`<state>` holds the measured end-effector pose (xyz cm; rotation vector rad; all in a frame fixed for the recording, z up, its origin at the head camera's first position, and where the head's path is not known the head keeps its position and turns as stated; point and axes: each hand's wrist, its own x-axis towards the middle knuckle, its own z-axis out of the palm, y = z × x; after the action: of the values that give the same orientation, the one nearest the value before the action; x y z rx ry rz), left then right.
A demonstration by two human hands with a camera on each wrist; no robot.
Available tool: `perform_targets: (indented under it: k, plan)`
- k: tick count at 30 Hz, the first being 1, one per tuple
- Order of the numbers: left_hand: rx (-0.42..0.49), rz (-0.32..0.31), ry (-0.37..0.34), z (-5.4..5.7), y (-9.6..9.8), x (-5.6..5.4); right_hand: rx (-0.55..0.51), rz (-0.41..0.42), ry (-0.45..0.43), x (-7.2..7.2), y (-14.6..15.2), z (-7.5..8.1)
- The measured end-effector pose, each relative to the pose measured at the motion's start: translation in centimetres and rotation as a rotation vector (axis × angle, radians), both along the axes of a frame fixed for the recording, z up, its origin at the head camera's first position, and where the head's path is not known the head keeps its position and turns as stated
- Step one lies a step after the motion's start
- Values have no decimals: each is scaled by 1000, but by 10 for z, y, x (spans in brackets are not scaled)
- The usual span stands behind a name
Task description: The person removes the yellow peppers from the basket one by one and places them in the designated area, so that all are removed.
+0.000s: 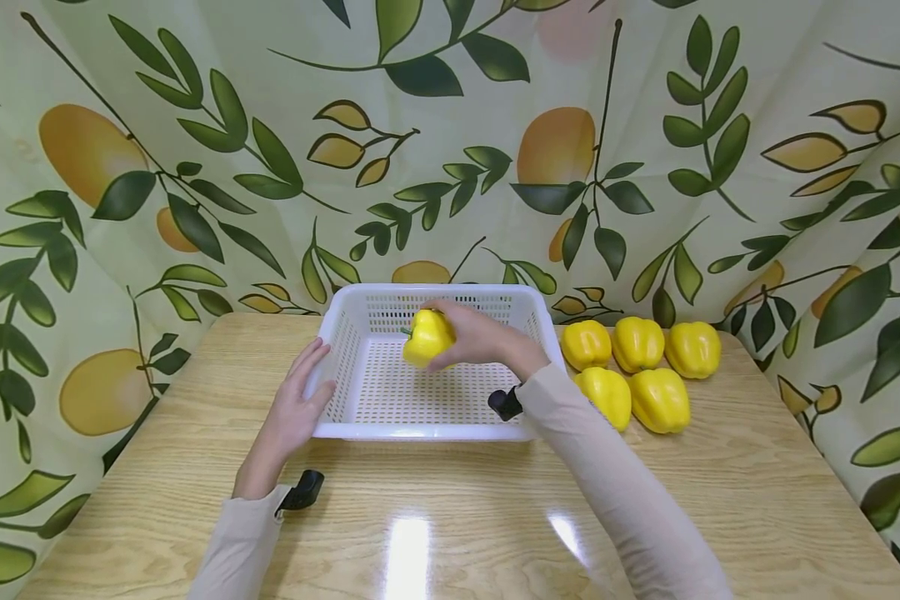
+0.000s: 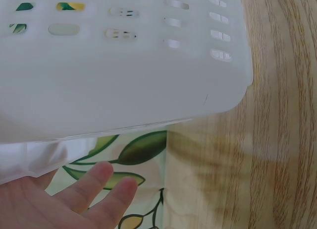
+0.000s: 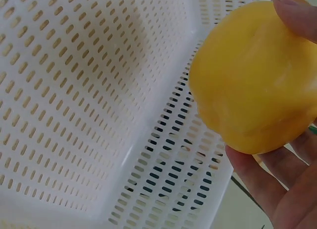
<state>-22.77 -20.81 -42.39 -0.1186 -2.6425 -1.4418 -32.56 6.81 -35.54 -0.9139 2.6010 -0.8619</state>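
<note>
A white perforated plastic basket (image 1: 441,432) stands on the wooden table. Inside its walls, above the slotted floor, my right hand (image 1: 474,332) grips a yellow bell pepper (image 1: 427,337) with a green stem pointing left. The right wrist view has the pepper (image 3: 252,80) between thumb and fingers, apart from the basket floor (image 3: 74,90). My left hand (image 1: 296,408) is at the basket's left rim, fingers extended and thumb near the edge. Seen by the left wrist camera, the left fingers (image 2: 121,197) look fairly straight beside the basket's outer wall (image 2: 124,90).
Several yellow bell peppers (image 1: 660,400) sit in two rows on the table, right of the basket. Behind the table (image 1: 345,517) hangs a curtain (image 1: 450,108) printed with leaves and fruit. Each wrist carries a black strap mount (image 1: 302,490).
</note>
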Motion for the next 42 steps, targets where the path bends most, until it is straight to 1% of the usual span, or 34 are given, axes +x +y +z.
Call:
perform_targets:
  k: [9, 18, 27, 31, 42]
  plan:
    - [-1, -4, 3, 1, 1, 0, -79, -45, -34, 1, 15, 6]
    - [-8, -3, 6, 2, 1, 1, -90, -92, -20, 5, 31, 12]
    - [-7, -3, -1, 1, 0, 1, -122, -108, -11, 9, 46, 11]
    - [-2, -5, -6, 1, 0, 2, -145, -118, -24, 12, 53, 11]
    - [3, -10, 2, 1, 1, 1, -143, -186, -21, 21, 75, 14]
